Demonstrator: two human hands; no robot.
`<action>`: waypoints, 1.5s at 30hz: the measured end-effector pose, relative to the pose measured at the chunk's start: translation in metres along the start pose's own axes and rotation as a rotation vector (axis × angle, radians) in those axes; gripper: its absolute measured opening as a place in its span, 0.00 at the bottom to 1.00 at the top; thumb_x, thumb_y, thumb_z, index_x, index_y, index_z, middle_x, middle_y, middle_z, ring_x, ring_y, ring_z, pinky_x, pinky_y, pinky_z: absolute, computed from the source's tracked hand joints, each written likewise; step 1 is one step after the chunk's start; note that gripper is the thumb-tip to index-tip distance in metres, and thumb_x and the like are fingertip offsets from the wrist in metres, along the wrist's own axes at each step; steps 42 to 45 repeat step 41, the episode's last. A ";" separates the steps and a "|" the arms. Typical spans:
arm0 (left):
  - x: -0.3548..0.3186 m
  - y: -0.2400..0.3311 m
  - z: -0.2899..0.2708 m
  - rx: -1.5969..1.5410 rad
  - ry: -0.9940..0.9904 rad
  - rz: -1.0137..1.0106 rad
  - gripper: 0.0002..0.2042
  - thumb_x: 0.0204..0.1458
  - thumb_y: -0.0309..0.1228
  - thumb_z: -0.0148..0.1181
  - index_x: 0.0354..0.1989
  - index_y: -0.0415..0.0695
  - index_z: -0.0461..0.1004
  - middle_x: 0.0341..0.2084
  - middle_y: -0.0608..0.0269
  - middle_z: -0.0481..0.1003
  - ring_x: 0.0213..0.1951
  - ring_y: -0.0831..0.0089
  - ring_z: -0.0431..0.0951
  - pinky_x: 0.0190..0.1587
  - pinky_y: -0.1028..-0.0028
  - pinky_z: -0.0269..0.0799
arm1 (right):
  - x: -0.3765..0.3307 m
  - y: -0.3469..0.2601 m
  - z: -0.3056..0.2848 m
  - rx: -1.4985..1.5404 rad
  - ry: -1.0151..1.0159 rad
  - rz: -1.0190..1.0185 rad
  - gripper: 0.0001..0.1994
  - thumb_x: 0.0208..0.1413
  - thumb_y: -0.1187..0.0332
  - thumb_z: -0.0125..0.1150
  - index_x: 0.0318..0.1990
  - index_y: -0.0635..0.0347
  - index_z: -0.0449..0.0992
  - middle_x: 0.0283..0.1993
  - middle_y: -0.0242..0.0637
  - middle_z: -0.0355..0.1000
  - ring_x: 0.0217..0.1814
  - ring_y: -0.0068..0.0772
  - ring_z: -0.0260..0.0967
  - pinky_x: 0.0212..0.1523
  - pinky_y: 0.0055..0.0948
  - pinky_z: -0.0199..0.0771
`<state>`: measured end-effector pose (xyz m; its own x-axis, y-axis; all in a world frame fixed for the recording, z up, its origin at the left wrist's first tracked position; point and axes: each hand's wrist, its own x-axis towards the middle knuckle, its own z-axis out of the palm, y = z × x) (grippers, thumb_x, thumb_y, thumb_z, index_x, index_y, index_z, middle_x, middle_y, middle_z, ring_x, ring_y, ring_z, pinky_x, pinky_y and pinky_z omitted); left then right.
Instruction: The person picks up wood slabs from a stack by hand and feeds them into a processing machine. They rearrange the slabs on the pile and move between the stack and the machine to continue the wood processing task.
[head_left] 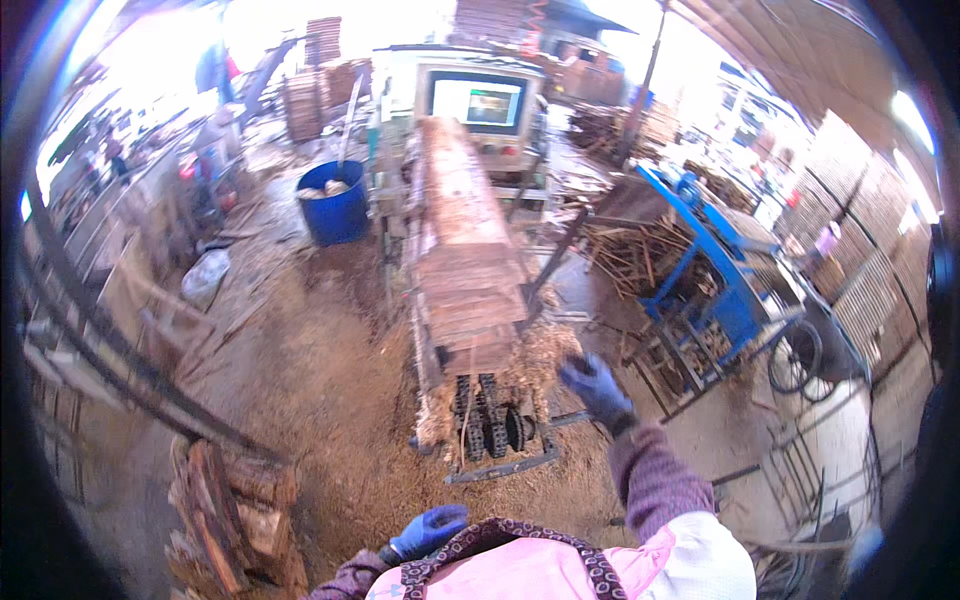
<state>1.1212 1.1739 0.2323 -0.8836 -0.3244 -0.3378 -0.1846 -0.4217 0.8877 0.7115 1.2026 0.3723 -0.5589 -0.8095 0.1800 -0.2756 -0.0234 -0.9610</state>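
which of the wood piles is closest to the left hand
The stack of split reddish-brown logs at lower left, just beside the blue-gloved left hand. The heap of thin wood strips by the blue metal machine lies far off on the right.

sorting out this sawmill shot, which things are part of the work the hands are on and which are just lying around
In hand:
- right hand, gloved, reaching toward the conveyor's near end
- left hand, gloved, low by the body
- long conveyor machine carrying wood slabs
- chain drive at its end, with shavings

Lying about:
- blue barrel
- stacked split logs
- blue metal frame machine
- pile of thin sticks
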 end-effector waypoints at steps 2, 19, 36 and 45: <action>0.021 0.005 0.012 0.298 -0.135 0.132 0.21 0.58 0.37 0.57 0.56 0.39 0.69 0.53 0.55 0.72 0.55 0.69 0.70 0.59 0.72 0.64 | -0.101 0.087 -0.088 -0.056 0.107 0.559 0.11 0.59 0.59 0.58 0.30 0.56 0.74 0.25 0.24 0.66 0.26 0.20 0.58 0.28 0.24 0.61; 0.397 0.306 0.159 0.628 0.933 0.952 0.33 0.56 0.34 0.59 0.67 0.38 0.50 0.65 0.52 0.55 0.65 0.63 0.56 0.66 0.67 0.50 | -0.442 0.319 -0.333 0.334 0.667 1.213 0.14 0.53 0.50 0.59 0.37 0.49 0.71 0.27 0.32 0.69 0.21 0.32 0.64 0.18 0.35 0.61; 0.518 0.383 0.137 0.508 1.450 1.012 0.21 0.61 0.41 0.49 0.58 0.42 0.69 0.54 0.62 0.71 0.45 0.72 0.72 0.45 0.74 0.68 | 0.012 0.390 -0.583 -0.087 -0.107 1.002 0.24 0.54 0.47 0.58 0.51 0.55 0.74 0.44 0.31 0.73 0.38 0.28 0.69 0.35 0.30 0.69; 0.506 0.365 0.083 0.527 1.672 0.894 0.23 0.63 0.44 0.47 0.61 0.44 0.66 0.56 0.60 0.69 0.48 0.70 0.72 0.49 0.77 0.67 | 0.101 0.438 -0.636 -0.017 -0.378 1.004 0.25 0.55 0.49 0.58 0.56 0.51 0.71 0.50 0.38 0.72 0.48 0.32 0.70 0.45 0.36 0.71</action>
